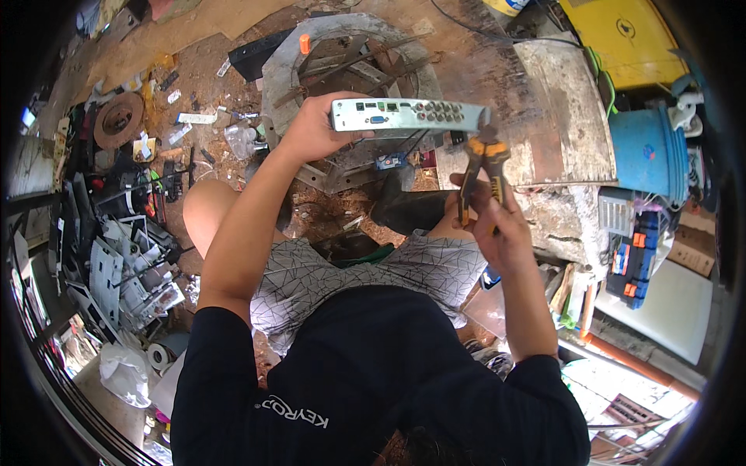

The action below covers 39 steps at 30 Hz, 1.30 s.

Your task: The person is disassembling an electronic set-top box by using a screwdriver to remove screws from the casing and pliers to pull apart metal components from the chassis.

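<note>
My left hand (315, 128) is closed around the left end of a flat silver-white recorder box (400, 115). Its port side faces me, with a blue video socket, small square sockets and rows of round jacks. By the handles, my right hand (500, 233) grips yellow-and-black pliers (485, 159). The pliers' jaws point up and meet the box's right end; whether they bite on it I cannot tell. Both hands are raised above a round metal-rimmed stand (284, 81).
Metal scrap (124, 268) is heaped at left, near a rusty disc (119, 122). A worn wooden board (556, 116) lies at right, beside a blue bucket (645, 155), a yellow case (622, 39) and a dark tool case (637, 260). An orange cap (305, 44) sits on the stand's rim.
</note>
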Each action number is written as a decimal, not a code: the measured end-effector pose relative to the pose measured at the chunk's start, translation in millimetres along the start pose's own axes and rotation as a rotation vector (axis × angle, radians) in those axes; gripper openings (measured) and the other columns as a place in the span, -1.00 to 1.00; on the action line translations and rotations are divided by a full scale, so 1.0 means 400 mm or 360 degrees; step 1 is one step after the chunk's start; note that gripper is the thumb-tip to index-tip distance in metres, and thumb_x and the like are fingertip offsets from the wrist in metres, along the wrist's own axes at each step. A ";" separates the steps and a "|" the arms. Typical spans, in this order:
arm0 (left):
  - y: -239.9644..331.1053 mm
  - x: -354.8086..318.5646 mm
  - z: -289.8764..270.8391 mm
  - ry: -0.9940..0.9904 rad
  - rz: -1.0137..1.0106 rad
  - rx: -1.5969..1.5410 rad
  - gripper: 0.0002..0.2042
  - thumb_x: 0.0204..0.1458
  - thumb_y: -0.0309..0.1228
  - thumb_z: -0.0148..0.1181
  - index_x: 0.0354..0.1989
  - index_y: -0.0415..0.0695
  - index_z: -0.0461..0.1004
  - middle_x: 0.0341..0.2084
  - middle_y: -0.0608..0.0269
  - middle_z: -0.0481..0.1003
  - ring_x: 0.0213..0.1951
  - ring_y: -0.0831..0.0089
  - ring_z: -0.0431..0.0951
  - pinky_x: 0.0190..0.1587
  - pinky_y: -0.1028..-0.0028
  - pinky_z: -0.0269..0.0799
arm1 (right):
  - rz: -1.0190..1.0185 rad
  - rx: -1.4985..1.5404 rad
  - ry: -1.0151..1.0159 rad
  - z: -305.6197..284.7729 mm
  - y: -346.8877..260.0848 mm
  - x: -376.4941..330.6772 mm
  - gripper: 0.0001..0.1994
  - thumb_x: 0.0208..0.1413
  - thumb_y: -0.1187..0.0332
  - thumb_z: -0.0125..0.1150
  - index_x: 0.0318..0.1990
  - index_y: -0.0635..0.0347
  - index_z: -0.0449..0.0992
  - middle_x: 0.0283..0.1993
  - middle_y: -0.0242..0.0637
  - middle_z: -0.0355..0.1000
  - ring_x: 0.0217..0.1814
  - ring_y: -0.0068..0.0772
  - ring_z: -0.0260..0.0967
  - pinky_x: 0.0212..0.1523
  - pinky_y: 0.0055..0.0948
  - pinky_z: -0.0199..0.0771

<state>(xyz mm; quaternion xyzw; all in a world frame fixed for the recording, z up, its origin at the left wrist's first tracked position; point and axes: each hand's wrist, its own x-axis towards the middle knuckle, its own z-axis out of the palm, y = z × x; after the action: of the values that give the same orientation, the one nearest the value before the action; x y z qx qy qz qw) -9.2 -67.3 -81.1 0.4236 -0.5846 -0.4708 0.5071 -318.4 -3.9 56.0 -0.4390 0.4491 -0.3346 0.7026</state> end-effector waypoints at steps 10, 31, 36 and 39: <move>-0.001 -0.056 0.117 0.0808 0.0155 -0.0233 -0.66 -0.04 -0.48 0.45 -0.13 -0.34 0.50 -0.22 0.21 0.61 -0.23 0.57 0.57 -0.14 0.52 0.50 | -0.0216 -0.0688 0.0246 -0.022 0.160 -0.076 -0.25 0.03 0.44 0.17 0.41 0.31 0.07 0.20 -0.10 0.28 0.17 -0.24 0.30 0.20 -0.34 0.29; -0.030 -0.114 0.251 0.1115 0.0507 0.0493 -0.46 -0.16 -0.52 0.29 0.10 -0.31 0.37 -0.14 -0.04 0.52 -0.13 0.04 0.51 0.00 0.25 0.42 | -0.0188 -0.0460 -0.0017 0.018 0.177 -0.070 -0.37 0.20 0.33 0.30 0.33 0.44 0.19 0.16 -0.24 0.35 0.08 -0.52 0.33 0.11 -0.50 0.35; -0.005 -0.103 0.229 0.1043 0.0653 0.0913 -0.52 0.01 -0.43 0.23 0.14 -0.35 0.40 -0.15 -0.01 0.44 -0.10 0.08 0.44 0.04 0.25 0.34 | -0.0352 -0.0691 0.0055 0.017 0.174 -0.060 -0.53 0.19 0.40 0.26 0.23 0.36 0.37 -0.08 -0.33 0.44 -0.11 -0.62 0.34 -0.08 -0.57 0.38; -0.013 -0.101 0.227 0.1051 0.0702 0.0910 -0.52 0.00 -0.48 0.20 0.15 -0.35 0.39 -0.14 -0.02 0.45 -0.08 0.09 0.42 0.05 0.25 0.33 | -0.0226 -0.0716 0.0135 0.044 0.156 -0.052 -0.60 0.19 0.39 0.26 0.14 0.38 0.41 -0.17 -0.32 0.45 -0.21 -0.61 0.36 -0.16 -0.56 0.40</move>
<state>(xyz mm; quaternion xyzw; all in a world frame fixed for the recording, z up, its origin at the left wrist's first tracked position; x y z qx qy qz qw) -94.0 -18.1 -97.8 0.5386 -0.5742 -0.0134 0.6165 -305.3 44.1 9.5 -0.6005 0.5094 -0.2926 0.5424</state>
